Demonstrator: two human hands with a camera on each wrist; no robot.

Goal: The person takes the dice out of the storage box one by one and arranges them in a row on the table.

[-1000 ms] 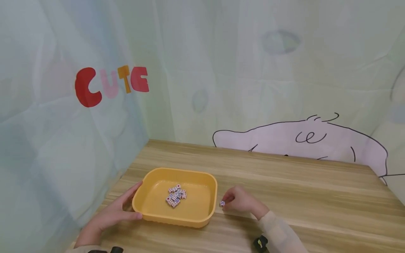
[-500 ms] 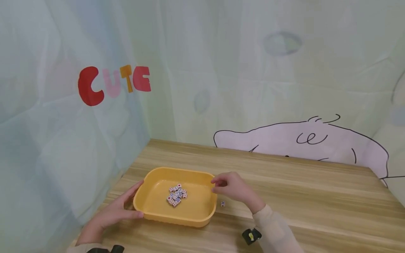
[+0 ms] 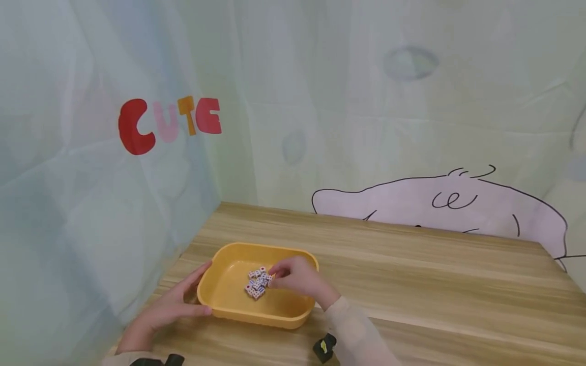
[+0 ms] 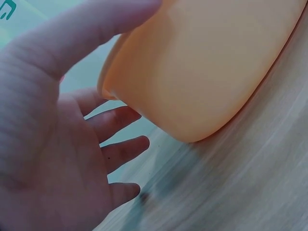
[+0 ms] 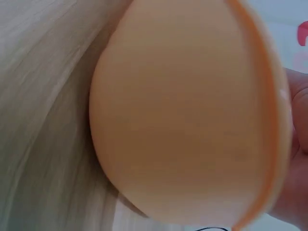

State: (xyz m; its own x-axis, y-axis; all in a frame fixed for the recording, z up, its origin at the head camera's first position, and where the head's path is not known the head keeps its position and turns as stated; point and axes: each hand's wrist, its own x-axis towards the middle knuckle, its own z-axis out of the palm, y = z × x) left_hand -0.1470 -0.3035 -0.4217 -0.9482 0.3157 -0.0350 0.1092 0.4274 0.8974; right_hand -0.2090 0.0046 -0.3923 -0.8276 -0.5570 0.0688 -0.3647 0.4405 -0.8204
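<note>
A yellow tray (image 3: 220, 305) with rounded corners holds a small pile of white dice (image 3: 255, 285) with red and blue dots. My left hand (image 3: 167, 305) rests against the tray's left end, thumb at the near corner and index finger at the far one. In the left wrist view its fingers (image 4: 126, 153) are spread and fairly straight beside the tray wall. Over the right rim reaches my right hand (image 3: 297, 277), thumb and finger pinching a die (image 3: 270, 278) at the pile's right edge. In the right wrist view the tray wall hides most of that hand.
The tray stands on a wood-grain table (image 3: 412, 284). A pale printed cloth (image 3: 274, 101) with the word "CUTE" hangs behind and on the left. Dark wrist cameras show below the forearms, the right one (image 3: 325, 348) near the tray's front.
My right hand let go of a single die on the table right of the tray, then moved left over the rim to the pile. That die is now hidden. The left hand stays put.
</note>
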